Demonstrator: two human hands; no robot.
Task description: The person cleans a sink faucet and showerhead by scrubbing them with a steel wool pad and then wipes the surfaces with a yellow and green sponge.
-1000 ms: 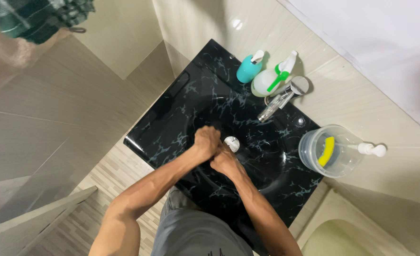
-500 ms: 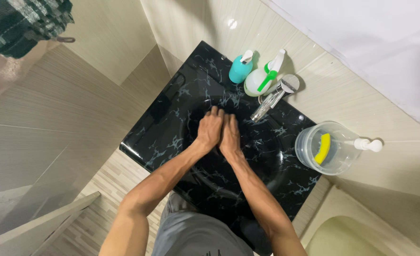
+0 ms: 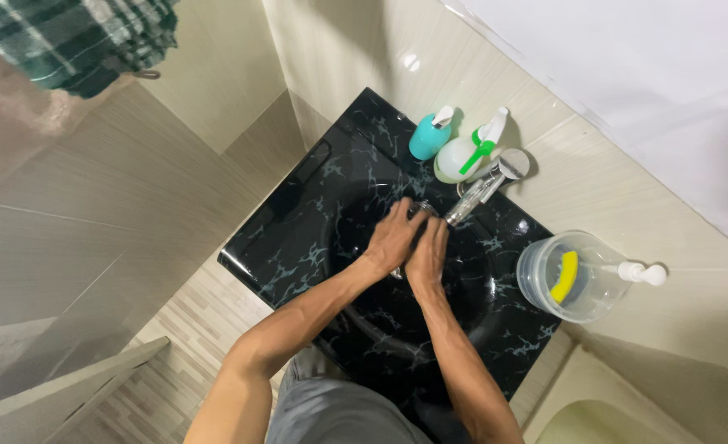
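The left hand and the right hand lie side by side over the bowl of the black marbled sink, palms down, fingers stretched and touching one another along their inner edges, holding nothing. The fingertips sit just under the spout of the chrome tap; whether water runs there cannot be made out, though something glassy blurs at the left fingertips. The drain is hidden beneath the hands. Both forearms run down to the bottom edge, where grey trousers are cut off.

Behind the tap stand a teal pump bottle and a white spray bottle with a green trigger, touching each other. To the right of the sink a clear plastic bucket holds a yellow thing, too unclear to name; a white pump head pokes out beside it. A green checked cloth is cropped at the top left corner.
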